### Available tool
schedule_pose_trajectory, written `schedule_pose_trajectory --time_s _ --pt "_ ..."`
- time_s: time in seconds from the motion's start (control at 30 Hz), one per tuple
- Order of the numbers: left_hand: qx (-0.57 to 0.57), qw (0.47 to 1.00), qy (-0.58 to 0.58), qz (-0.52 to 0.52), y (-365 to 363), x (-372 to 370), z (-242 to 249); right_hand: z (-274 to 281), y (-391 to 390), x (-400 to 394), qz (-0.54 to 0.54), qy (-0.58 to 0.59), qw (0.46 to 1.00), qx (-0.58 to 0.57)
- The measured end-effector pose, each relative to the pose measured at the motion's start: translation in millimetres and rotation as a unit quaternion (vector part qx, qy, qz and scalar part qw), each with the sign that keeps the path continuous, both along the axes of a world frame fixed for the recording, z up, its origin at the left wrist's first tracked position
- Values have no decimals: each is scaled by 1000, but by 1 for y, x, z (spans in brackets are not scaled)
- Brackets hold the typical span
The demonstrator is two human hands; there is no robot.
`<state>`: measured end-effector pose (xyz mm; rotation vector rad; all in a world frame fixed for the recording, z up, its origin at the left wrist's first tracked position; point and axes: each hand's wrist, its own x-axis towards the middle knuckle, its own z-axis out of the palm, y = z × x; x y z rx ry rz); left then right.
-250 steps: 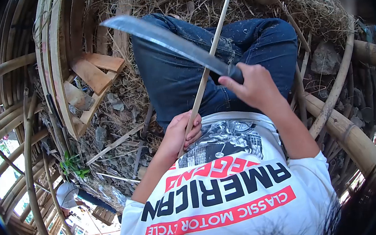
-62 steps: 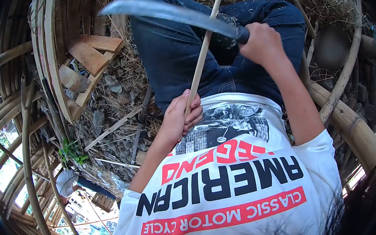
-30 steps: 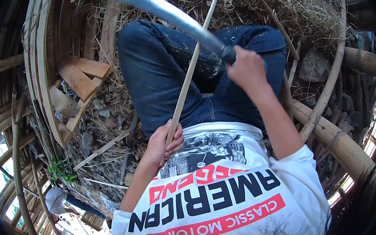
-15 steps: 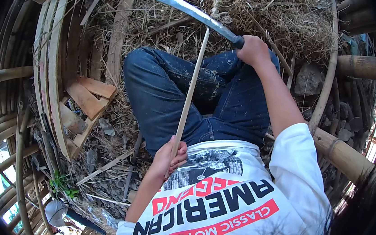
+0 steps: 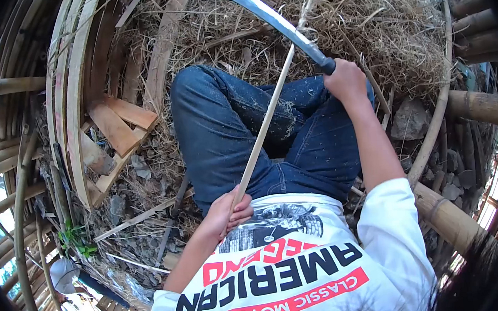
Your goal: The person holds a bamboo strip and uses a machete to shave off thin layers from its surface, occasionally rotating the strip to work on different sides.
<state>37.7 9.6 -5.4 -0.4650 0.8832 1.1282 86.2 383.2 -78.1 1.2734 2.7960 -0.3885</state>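
Observation:
A long pale wooden strip (image 5: 266,124) slants up from my waist across my crossed legs. My left hand (image 5: 227,215) is wrapped round its lower end, against my shirt. In my right hand (image 5: 347,81), over my right knee, is the dark handle of a long curved knife (image 5: 272,19). The blade points up and to the left, and its lower part crosses the strip near the strip's far end. Whether blade and strip touch there is hard to tell. Small shavings lie on my jeans (image 5: 210,123).
Curly wood shavings (image 5: 393,33) cover the ground ahead. Long planks (image 5: 82,93) and short wood blocks (image 5: 113,128) are at the left. Thick bamboo poles (image 5: 452,214) run along the right, beside a grey rock (image 5: 410,119). Bamboo slats stand at both sides.
The view has shifted slightly. My right hand and the knife appear a little further right and lower, with the blade still across the strip. My left hand keeps its hold.

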Motion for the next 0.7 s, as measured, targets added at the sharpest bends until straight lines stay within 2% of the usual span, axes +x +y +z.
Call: schedule_pose_trajectory --time_s 0.13,0.2,0.27,0.33,0.4,0.53,0.6,0.7 --pt "-5 1000 -10 -16 -1 -3 2 7 -37 17 61 -25 997 27" --pt "-36 999 -35 20 -1 -3 4 7 -57 28 208 80 975 -18" --pt "-5 999 -51 1 -8 -3 1 9 -47 27 238 105 965 14" --pt "-15 999 -35 -14 -9 -2 2 -6 -23 19 150 33 987 54" --pt "-21 994 -95 51 -6 -1 -2 -10 0 0 -39 -34 999 -8" --pt "29 993 -95 61 -10 -1 -10 6 -14 -3 -14 -29 999 0" --pt "16 996 -67 51 -7 1 -5 13 -39 14 7 -17 999 -36" --pt "11 988 -122 97 -5 0 -8 25 -95 41 62 -5 992 -106"
